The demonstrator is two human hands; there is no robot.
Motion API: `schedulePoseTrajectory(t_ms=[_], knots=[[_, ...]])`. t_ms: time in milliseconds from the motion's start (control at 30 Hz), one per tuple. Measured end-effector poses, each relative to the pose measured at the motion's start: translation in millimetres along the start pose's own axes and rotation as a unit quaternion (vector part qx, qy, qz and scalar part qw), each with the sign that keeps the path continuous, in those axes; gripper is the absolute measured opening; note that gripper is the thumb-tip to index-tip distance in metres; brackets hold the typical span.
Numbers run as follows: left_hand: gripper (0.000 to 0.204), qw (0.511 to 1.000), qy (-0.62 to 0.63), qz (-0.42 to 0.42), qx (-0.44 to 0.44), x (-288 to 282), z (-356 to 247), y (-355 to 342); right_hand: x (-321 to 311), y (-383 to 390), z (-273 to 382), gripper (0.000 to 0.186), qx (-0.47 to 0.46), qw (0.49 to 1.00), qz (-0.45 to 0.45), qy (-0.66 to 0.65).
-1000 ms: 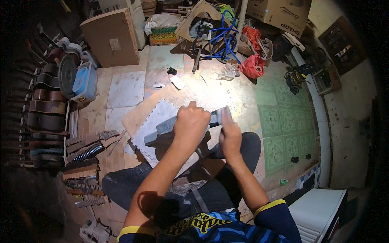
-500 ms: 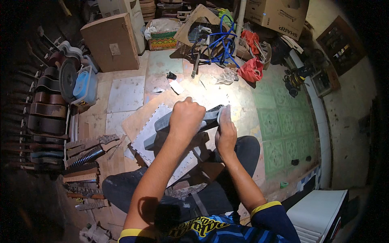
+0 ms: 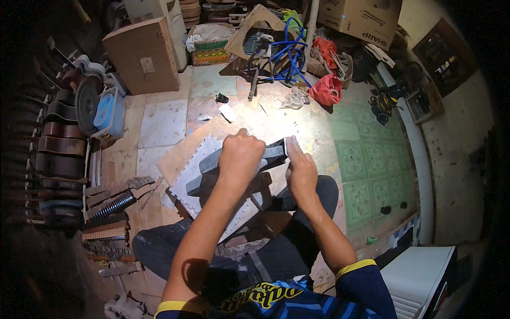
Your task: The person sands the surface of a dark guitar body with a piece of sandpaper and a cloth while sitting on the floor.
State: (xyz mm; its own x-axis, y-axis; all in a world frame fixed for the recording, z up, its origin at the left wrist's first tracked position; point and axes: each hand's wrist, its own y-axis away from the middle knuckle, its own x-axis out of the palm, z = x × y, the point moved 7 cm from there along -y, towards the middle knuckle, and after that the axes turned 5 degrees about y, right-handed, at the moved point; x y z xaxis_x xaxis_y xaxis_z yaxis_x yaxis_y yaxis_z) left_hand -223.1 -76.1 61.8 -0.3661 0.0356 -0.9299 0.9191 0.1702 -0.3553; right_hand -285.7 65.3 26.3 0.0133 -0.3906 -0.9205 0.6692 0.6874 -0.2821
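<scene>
My left hand is closed in a fist around the middle of a grey guitar body, whose two pointed horns stick out to the left. The guitar body is held tilted above my lap; my left hand hides its middle. At its right end, my right hand presses close-set fingers along the dark edge. A thin pale strip, which looks like sandpaper, shows between those fingers and the edge. Under the guitar body lies a white foam mat with a toothed border, on a brown board.
Guitar necks and a coarse rasp-like tool lie left of my knee. Guitar bodies hang along the left wall beside a blue tub. Farther off are a tangled blue hose and a red bag. A white appliance stands at the lower right.
My right hand has slid slightly to the right and turned, its fingers now slanting up and left along the end. My left hand keeps its grip on the guitar body. The view has shifted slightly.
</scene>
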Motion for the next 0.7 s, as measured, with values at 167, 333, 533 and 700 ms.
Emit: schedulePoseTrajectory(t_ms=[167, 333, 533, 700], knots=[[0.006, 1.0, 0.001, 0.004, -0.004, 5, -1, 5, 0, 14, 24, 0.067, -0.095, 0.995, -0.013, 0.004], [0.005, 1.0, -0.002, 0.005, -0.008, 6, -2, 5, 3, 26, 24, 0.066, -0.06, 0.998, -0.028, -0.021], [0.006, 1.0, 0.004, -0.004, -0.007, 5, -4, 4, 3, 17, 6, 0.069, -0.065, 0.997, -0.05, 0.006], [0.006, 1.0, 0.021, -0.016, -0.007, 0, -1, 9, 2, 4, 3, 0.072, -0.04, 0.999, -0.01, -0.004]])
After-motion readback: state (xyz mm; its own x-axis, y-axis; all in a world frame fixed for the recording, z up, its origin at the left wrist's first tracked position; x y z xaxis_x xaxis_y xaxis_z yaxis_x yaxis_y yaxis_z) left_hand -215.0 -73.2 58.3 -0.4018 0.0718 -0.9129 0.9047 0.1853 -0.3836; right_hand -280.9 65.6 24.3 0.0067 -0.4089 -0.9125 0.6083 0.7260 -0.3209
